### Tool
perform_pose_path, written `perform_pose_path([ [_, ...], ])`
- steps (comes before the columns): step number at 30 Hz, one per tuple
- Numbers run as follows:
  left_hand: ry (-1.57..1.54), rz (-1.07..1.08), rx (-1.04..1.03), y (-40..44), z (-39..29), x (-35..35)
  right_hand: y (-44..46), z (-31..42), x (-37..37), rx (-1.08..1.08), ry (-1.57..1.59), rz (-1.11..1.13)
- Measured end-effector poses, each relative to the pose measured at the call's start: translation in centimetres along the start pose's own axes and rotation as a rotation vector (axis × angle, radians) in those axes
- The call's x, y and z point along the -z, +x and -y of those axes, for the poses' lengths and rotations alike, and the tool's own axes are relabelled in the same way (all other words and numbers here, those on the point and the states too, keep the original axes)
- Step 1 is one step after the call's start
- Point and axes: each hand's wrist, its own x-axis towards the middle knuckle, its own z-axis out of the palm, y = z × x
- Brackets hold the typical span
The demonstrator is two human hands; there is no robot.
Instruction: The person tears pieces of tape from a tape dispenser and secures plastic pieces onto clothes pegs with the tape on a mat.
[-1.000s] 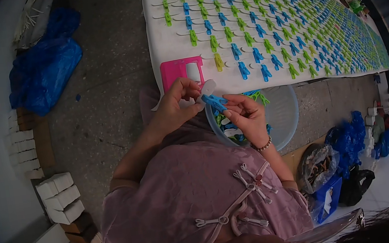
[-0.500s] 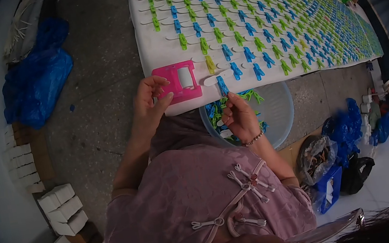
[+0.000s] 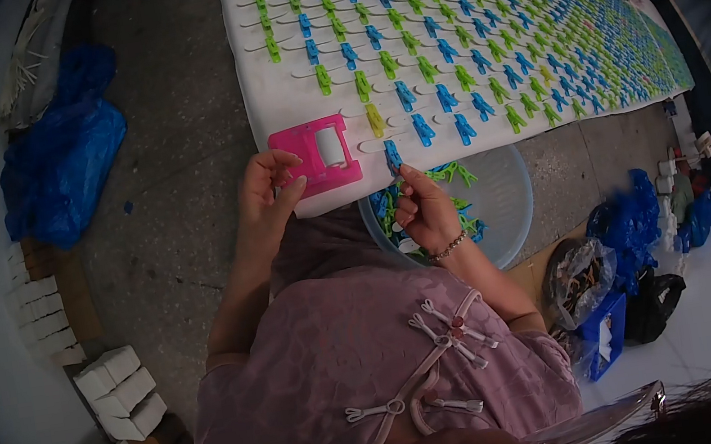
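Note:
A pink holder (image 3: 305, 143) with a white roller (image 3: 330, 147) lies at the table's near left corner. At its left edge is my left hand (image 3: 265, 194), its curled thumb and fingers apart with nothing visible between them. My right hand (image 3: 429, 212) pinches the lower end of a blue clip (image 3: 393, 156) at the table's front edge. A white flat piece (image 3: 372, 146) lies against the clip's upper left side. Just beyond it is a yellow clip (image 3: 375, 119) with a similar white piece.
Rows of green and blue clips with white pieces cover the white table (image 3: 274, 97). Below the front edge stands a clear tub (image 3: 513, 209) of loose clips. Blue bags (image 3: 61, 163) lie on the floor at left; white boxes (image 3: 115, 383) are stacked nearer.
My right hand has carried the blue clip slightly left, closer to the pink holder. The whole view has shifted a little. My left hand stays beside the holder.

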Motion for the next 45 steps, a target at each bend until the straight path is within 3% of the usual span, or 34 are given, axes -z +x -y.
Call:
perform_pose_path([
  [12,0.003,-0.022,0.016,-0.3,-0.5,-0.6,0.0,0.8,0.9,0.014,-0.144,0.033],
  [16,0.011,-0.063,-0.006,-0.4,-0.6,0.0,-0.9,3.1,3.3,0.234,-0.173,0.059],
  [19,0.009,-0.099,-0.013,-0.3,-0.4,0.6,-0.6,5.7,6.8,0.258,-0.67,0.151],
  [20,0.008,-0.091,-0.002,-0.2,-0.4,0.6,-0.2,5.7,7.8,0.255,-0.664,0.139],
  [22,-0.001,-0.124,-0.033,-0.1,-0.6,0.3,0.4,5.6,9.5,0.568,-1.529,0.138],
  [23,-0.002,-0.116,-0.027,-0.1,-0.5,0.1,1.1,5.3,10.3,0.753,-1.782,0.222],
  [24,0.002,-0.107,-0.032,-0.1,-0.5,0.0,2.3,4.6,11.5,0.75,-1.78,0.215],
  [26,0.006,-0.098,-0.041,-0.3,-0.7,-0.2,3.8,3.5,12.4,0.799,-2.012,0.45],
  [29,0.03,-0.091,-0.025,-0.8,-1.0,-0.4,3.9,2.5,11.1,0.665,-2.243,0.427],
  [33,0.042,-0.09,-0.035,-1.1,-0.7,0.0,5.1,2.4,10.5,0.738,-2.316,0.494],
  [35,0.045,-0.089,-0.03,-1.2,-0.5,0.0,5.5,2.8,9.6,0.513,-2.42,0.482],
  [41,0.049,-0.061,-0.021,-1.2,-0.5,-0.2,6.7,3.1,11.3,0.408,-2.221,0.528],
  [43,0.062,-0.038,0.024,-1.1,-0.7,-0.2,6.3,3.5,11.7,0.372,-2.311,0.589],
  [45,0.066,-0.031,0.034,-0.9,-0.8,-0.1,4.0,4.4,10.8,0.351,-2.29,0.413],
])
